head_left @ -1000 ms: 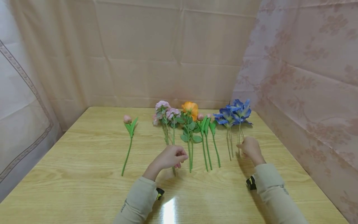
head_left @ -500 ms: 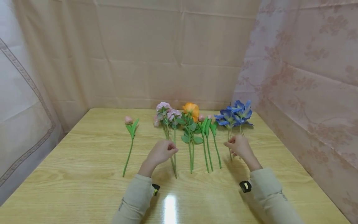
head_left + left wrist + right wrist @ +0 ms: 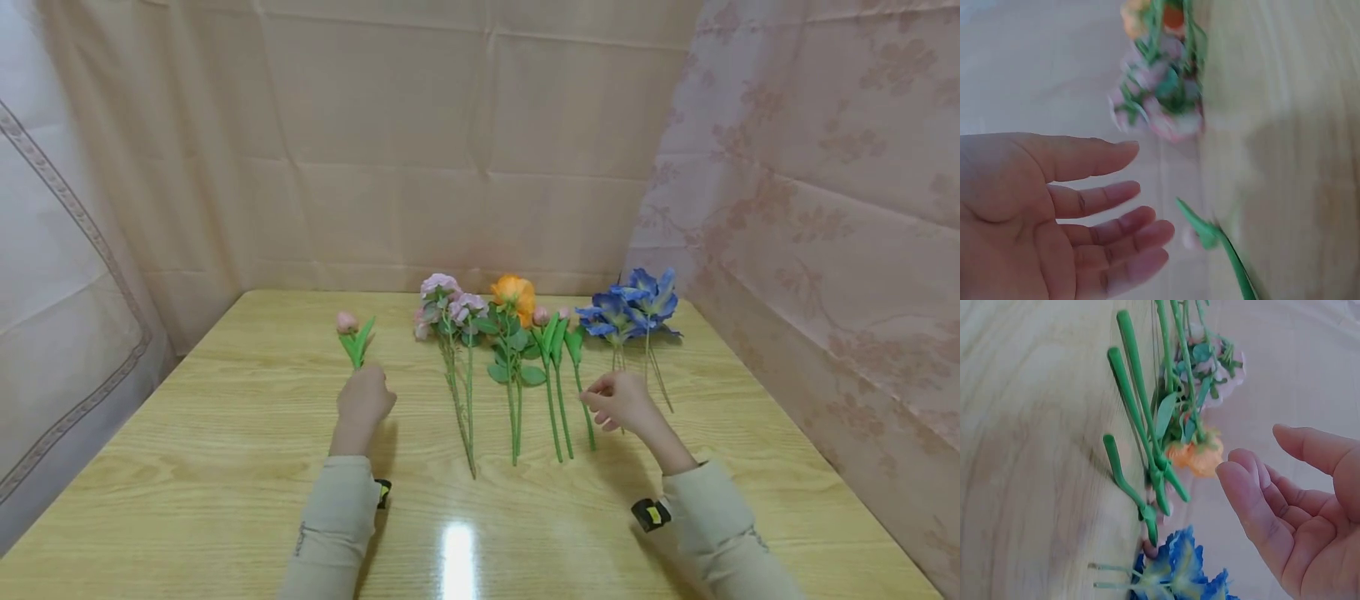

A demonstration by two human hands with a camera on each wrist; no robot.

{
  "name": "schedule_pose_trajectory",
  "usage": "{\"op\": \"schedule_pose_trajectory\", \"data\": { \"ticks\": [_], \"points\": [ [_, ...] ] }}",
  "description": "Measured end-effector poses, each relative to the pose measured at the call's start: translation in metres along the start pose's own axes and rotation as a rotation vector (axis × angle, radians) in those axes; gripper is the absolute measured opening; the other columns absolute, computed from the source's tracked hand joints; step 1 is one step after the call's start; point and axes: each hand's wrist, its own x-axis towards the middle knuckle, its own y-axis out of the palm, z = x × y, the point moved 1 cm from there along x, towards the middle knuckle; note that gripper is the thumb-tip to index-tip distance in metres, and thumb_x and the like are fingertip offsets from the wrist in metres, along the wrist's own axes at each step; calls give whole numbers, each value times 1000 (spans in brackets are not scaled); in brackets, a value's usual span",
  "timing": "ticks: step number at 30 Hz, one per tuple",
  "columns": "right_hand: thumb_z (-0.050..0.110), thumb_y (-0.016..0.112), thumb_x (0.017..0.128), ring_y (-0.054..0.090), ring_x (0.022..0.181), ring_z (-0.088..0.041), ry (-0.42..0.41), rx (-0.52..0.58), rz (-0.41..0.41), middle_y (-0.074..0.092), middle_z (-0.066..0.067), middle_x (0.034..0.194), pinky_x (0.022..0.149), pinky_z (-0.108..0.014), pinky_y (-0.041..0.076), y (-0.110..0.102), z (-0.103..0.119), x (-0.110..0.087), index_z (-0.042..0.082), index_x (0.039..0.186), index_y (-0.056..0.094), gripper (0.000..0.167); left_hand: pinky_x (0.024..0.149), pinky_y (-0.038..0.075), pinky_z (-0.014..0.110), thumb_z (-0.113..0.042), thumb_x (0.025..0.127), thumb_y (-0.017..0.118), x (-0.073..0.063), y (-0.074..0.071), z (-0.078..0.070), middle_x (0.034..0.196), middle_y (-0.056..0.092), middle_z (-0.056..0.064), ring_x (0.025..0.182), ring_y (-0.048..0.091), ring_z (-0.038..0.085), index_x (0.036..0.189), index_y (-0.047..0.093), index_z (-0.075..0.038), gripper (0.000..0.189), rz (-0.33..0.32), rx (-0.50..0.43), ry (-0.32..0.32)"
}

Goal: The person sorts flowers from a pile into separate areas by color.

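My left hand [image 3: 363,404] hovers over the stem of a single pink tulip [image 3: 348,324] at the table's left. In the left wrist view its fingers [image 3: 1125,231] are spread loosely, and the green tulip stem [image 3: 1235,265] shows apart from them. My right hand [image 3: 622,404], fingers loosely bent, holds nothing; it is above the stems between the pink tulips [image 3: 555,337] and the blue flowers [image 3: 637,304]. The right wrist view shows a gap between its thumb and fingers, with the tulip stems [image 3: 1132,394] lying beyond.
Lilac-pink flowers [image 3: 468,308] and an orange flower [image 3: 514,296] with leafy stems lie mid-table, stems toward me. Beige curtain [image 3: 375,150] hangs behind the wooden table [image 3: 225,517], and patterned cloth [image 3: 840,217] hangs along the right.
My left hand has moved left from the lilac-pink flower stems to above the single tulip. My right hand has shifted left from the blue flower stems toward the tulip group.
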Motion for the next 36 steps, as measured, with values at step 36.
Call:
{"op": "schedule_pose_trajectory", "data": {
  "ticks": [36],
  "points": [
    [10,60,84,56,49,-22,-28,-25,42,58,-14,62,46,-35,50,17,1,-5,-4,84,62,14,38,40,21,11,72,45,18,1,45,71,52,18,41,46,14,76,51,7,8,169,-20,-151]
  ]
}}
